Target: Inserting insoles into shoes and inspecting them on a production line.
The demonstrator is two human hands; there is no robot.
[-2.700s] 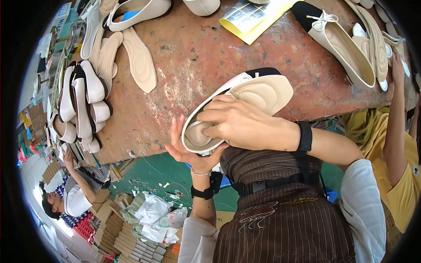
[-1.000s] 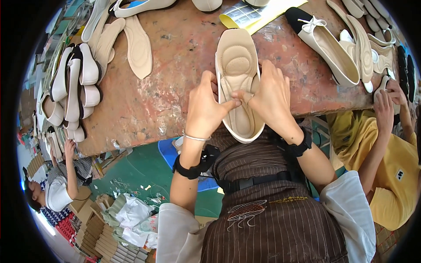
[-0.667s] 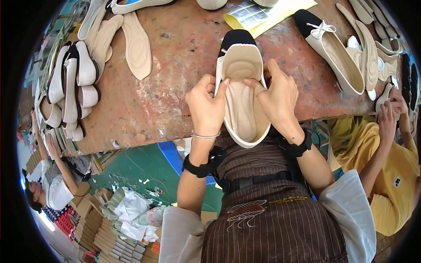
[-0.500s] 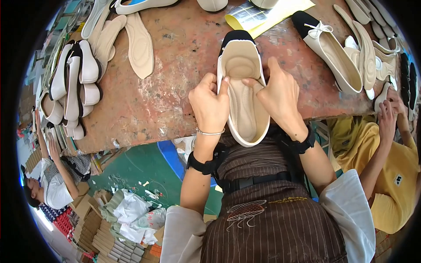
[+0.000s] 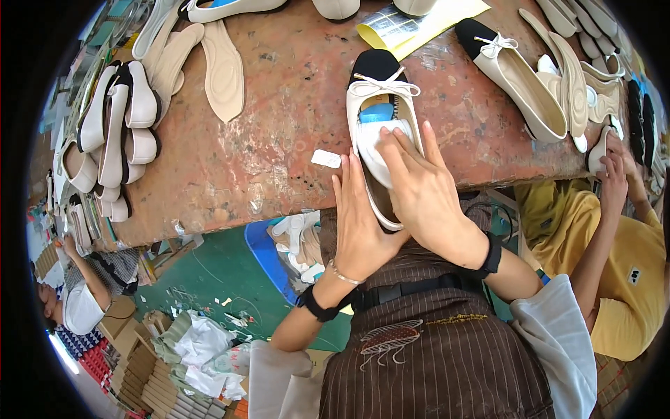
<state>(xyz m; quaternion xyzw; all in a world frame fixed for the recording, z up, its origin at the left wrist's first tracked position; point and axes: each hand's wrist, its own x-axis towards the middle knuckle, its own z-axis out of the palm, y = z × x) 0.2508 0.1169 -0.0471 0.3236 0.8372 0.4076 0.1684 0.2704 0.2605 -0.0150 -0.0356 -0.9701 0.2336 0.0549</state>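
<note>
1. Your left hand [image 5: 363, 223] cups the heel end of a cream flat shoe [image 5: 380, 133] from below and from its left side, fingers stretched up along the shoe's wall, so this grip is grasping the shoe
2. Your right hand [image 5: 426, 195] lies on top of the same shoe, fingers [image 5: 401, 150] spread flat and pushing down on a pale insole [image 5: 377, 143] inside it; this grip is pressed open on the insole, not clenched
3. The shoe points away from you, its black toe cap [image 5: 373, 64] and cream bow [image 5: 384, 87] beyond your fingertips, toe end over the worn reddish table [image 5: 279, 140], heel end past the table's near edge in your hands
4. A bit of blue [image 5: 377, 112] shows inside the shoe, just ahead of your right fingertips
5. A small white tag [image 5: 326, 158] lies on the table just left of your left fingertips
6. Well to the left of your left hand, two loose insoles [image 5: 209, 59] lie flat, and farther left a stack of shoes [image 5: 118, 133] stands on edge at the table's side
7. Up and to the right of your right hand rests another cream shoe with a black toe [image 5: 513, 73], with more insoles [image 5: 576, 77] beside it
8. A yellow sheet [image 5: 419, 24] lies beyond the held shoe's toe
9. To the right, a person in a yellow shirt [image 5: 621, 279] has a hand [image 5: 614, 167] at the table's edge; lower left, another person [image 5: 84, 293] sits below the table
</note>
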